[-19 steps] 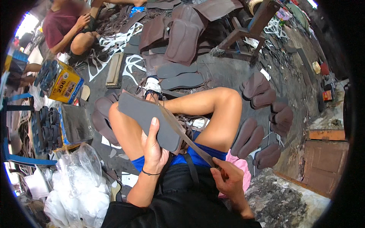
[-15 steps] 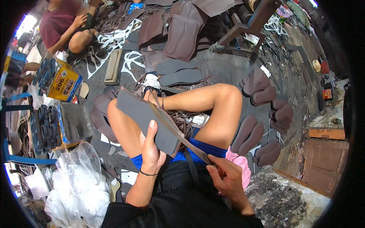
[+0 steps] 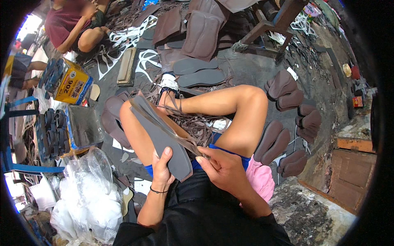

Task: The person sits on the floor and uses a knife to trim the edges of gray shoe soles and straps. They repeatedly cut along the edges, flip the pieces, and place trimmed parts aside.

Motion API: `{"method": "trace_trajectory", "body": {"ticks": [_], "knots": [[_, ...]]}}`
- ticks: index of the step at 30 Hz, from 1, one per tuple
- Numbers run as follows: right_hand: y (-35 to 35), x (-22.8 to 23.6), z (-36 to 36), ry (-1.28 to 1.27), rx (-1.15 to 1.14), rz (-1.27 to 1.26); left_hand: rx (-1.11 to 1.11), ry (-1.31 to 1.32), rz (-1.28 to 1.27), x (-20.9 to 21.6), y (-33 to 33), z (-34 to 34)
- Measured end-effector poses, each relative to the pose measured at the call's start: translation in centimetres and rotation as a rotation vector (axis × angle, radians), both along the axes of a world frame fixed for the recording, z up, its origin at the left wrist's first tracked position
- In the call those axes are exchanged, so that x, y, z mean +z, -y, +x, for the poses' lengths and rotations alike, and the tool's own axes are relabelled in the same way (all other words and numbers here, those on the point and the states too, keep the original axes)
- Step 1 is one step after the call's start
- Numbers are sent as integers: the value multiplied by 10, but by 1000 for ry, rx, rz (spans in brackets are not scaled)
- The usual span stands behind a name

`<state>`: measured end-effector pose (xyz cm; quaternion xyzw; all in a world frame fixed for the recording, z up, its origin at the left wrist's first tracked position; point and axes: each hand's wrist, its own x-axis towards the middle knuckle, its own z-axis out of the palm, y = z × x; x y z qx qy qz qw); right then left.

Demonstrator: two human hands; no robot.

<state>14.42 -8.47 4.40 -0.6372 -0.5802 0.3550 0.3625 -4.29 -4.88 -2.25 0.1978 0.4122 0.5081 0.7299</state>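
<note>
My left hand grips a grey shoe sole near its lower end, with the thumb lying on the flat face. The sole is tilted over my lap, its far end by my left knee. Brown sheet material shows along its edge. A thin brown strip runs along the right side of the sole and looks partly loose from it. My right hand pinches that strip between thumb and fingers, close to the sole's edge. Whether the right hand holds anything besides the strip is hidden.
Brown offcut strips lie between my legs. Pairs of brown soles sit to my right, and grey soles lie ahead. A clear plastic bag stands at my left, near a yellow box. Another person squats at the far left.
My right hand has moved up and inward toward the sole. The strip, earlier pulled out straight toward my right, now bends along the sole's edge. The sole has turned slightly.
</note>
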Motion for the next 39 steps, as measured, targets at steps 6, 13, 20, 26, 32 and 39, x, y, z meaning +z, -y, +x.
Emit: {"method": "trace_trajectory", "body": {"ticks": [6, 13, 20, 26, 32, 39], "knots": [[37, 1, 13, -30, 19, -144, -19, -12, -25, -7, 4, -19], [6, -17, 3, -59, 42, -93, -116, -119, -42, -3, 8, -25], [-53, -56, -28, 12, -12, 242, -112, -122, -59, 5, 12, -22], [-115, -68, -39, -132, -11, 226, -186, -152, -32, 2, 14, -29], [-95, -51, -22, -584, 79, -143, -721, -522, 162, 6, 15, -54], [-47, -8, -29, -374, -61, 119, -78, -450, 252, 53, -59, -30]]}}
